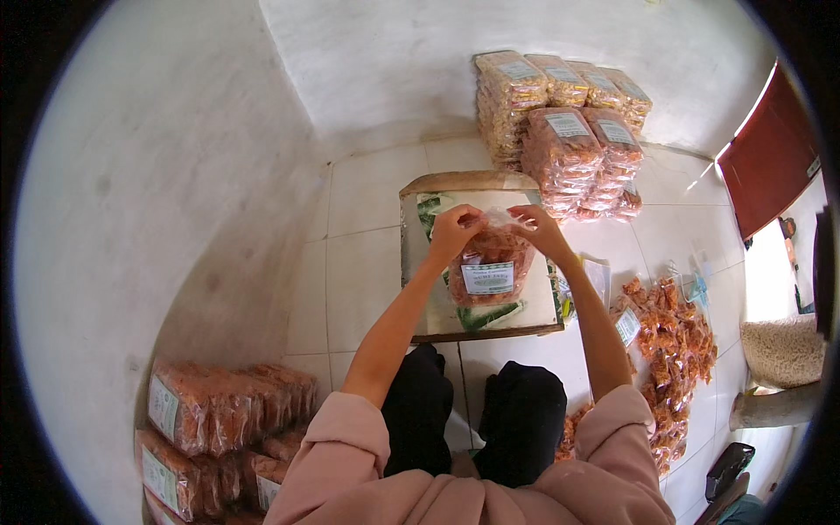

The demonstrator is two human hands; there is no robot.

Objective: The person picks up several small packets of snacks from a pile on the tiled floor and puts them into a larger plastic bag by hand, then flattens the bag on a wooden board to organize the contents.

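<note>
Head view: left hand [458, 229] and right hand [539, 229] pinched clear top of labelled bag [490, 266] on low table [423, 302], apparently to hold mouth together; reddish packs [563, 157] stood stacked far right, likely to save floor.

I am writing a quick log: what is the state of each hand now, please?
Left hand: closed, pinching the clear bag at its top left.
Right hand: closed, pinching the same bag at its top right.
</note>
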